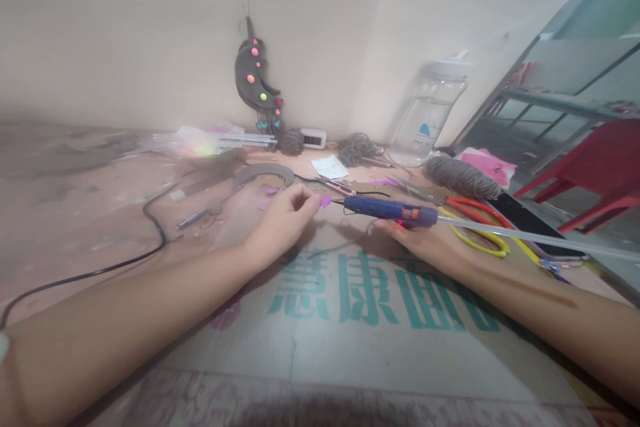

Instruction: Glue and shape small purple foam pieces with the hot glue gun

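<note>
Between the thumb and fingers of my left hand (293,213) is a small purple piece (326,201), pinched at its edge. My right hand (407,233) is wrapped under a blue hot glue gun (383,211) with a red light glowing near its trigger. The nozzle points left and meets or nearly touches the purple piece. From the back of the gun a long clear glue stick (525,237) sticks out to the right. Beneath both hands lies a whitish printed sheet (320,360) with green characters. More purple scraps (270,197) lie behind my left hand.
A grey crescent ornament (250,77) with coloured balls leans on the wall. Behind my hands are grey yarn (357,149), a grey curved piece (263,173) and a water bottle (425,117). Scissors (483,240) and a phone (540,227) lie right. A black cable (125,260) crosses the left side.
</note>
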A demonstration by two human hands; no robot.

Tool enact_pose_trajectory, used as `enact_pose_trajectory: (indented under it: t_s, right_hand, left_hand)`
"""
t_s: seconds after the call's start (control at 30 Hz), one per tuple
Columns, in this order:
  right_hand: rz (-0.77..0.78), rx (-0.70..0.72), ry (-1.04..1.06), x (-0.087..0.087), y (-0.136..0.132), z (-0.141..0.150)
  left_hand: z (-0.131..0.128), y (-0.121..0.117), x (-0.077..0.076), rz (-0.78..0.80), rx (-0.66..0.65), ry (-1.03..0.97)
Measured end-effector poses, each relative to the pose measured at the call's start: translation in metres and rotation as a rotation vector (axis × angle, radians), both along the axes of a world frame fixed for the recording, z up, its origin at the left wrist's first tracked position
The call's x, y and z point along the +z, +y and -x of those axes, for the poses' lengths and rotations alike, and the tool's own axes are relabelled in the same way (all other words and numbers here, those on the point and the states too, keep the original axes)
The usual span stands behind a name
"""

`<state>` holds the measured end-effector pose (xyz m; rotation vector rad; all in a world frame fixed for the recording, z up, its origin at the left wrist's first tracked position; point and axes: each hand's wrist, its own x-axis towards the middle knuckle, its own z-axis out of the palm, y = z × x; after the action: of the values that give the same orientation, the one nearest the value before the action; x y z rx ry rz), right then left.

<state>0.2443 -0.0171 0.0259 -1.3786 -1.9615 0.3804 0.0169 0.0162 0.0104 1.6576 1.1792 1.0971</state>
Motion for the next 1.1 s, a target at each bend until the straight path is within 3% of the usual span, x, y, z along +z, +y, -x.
enact_pose_trajectory:
  t_s: [0.2, 0.3, 0.5, 0.63, 0.73, 0.83, 0.97, 1.1]
  right_hand:
    - [-0.032, -0.089, -0.089, 0.000, 0.003, -0.003]
    - [0.031, -0.148, -0.088, 0.002, 0.008, -0.008]
    - [0.122, -0.032, 0.162, 0.021, 0.012, -0.014]
    - [0.105, -0.115, 0.125, 0.034, 0.020, -0.013]
    - [0.061, -0.209, -0.017, 0.038, 0.044, -0.013]
    - [0.078, -0.191, -0.101, 0.037, 0.079, -0.013]
    - [0.130, -0.160, -0.139, 0.023, 0.123, -0.010]
    - [0.175, -0.181, -0.159, 0.005, 0.148, -0.004]
  left_hand:
    - [0.000, 0.001, 0.000, -0.003, -0.001, 0.009]
    - [0.000, 0.002, -0.001, 0.000, -0.008, 0.008]
    - [0.001, 0.004, -0.005, -0.021, -0.006, 0.033]
    - [0.000, 0.004, -0.005, -0.007, -0.012, 0.052]
    - [0.000, 0.003, -0.004, 0.001, -0.023, 0.047]
    - [-0.001, 0.003, -0.002, -0.012, -0.024, 0.048]
    - [-0.001, 0.003, -0.002, 0.000, -0.013, 0.052]
    - [0.000, 0.002, -0.002, 0.027, -0.019, 0.037]
